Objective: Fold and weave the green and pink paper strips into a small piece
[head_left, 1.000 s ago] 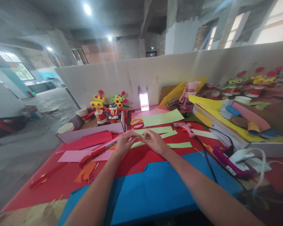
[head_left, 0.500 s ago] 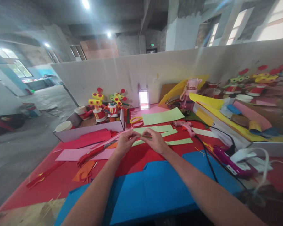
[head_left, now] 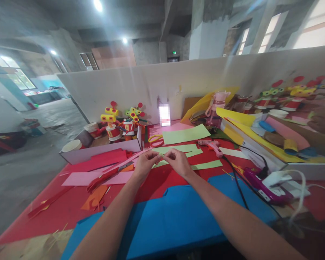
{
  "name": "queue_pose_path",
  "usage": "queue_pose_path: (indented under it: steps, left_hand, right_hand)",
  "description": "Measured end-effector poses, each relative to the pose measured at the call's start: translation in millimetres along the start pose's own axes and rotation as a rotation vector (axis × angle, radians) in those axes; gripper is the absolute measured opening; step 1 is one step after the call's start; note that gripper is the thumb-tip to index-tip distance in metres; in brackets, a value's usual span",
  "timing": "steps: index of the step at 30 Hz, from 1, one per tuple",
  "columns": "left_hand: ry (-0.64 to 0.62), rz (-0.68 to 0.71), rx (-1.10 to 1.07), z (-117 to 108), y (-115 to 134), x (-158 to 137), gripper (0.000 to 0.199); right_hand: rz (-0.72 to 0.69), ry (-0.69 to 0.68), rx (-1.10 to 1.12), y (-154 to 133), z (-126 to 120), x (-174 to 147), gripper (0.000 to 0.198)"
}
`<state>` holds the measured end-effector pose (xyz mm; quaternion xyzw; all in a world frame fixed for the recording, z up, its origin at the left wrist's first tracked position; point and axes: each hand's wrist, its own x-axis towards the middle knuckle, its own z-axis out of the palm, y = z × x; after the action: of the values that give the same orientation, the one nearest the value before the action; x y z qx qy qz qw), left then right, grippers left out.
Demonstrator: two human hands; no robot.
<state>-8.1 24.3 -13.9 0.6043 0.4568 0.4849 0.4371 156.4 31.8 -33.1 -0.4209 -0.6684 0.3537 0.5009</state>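
Note:
Above the red tabletop (head_left: pixel 143 193), my left hand (head_left: pixel 146 164) and my right hand (head_left: pixel 179 162) meet fingertip to fingertip. Both are closed in a pinch on a small light-green paper piece (head_left: pixel 160 155), mostly hidden by the fingers. Light-green paper strips (head_left: pixel 208 165) lie just behind and to the right of the hands. Farther back rests a larger green paper sheet (head_left: pixel 186 134), with scissors (head_left: pixel 155 141) at its left end. A pink glue gun (head_left: pixel 216 148) lies right of the strips. Pink paper strips (head_left: pixel 77 179) are left of my left hand.
Blue sheet material (head_left: pixel 184 213) covers the front edge under my forearms. A purple power strip (head_left: pixel 265 187) with cables sits at right, before a white box (head_left: pixel 308 171) of paper scraps. At left, a box (head_left: pixel 105 150) holds paper-cup figures (head_left: pixel 113 133). A white partition (head_left: pixel 119 85) stands behind.
My fingertips have shifted slightly around the small green paper piece, and a bit more of it shows. The whole view has drifted a little; the things on the table lie as before.

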Motion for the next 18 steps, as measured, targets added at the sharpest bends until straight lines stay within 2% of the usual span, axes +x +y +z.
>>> queue_pose_path:
  steps: [18]
  left_hand:
    - [0.042, -0.068, -0.096, 2.6, -1.3, -2.2, 0.025]
  right_hand:
    - [-0.015, -0.021, 0.0, 6.4, 2.2, -0.5, 0.021]
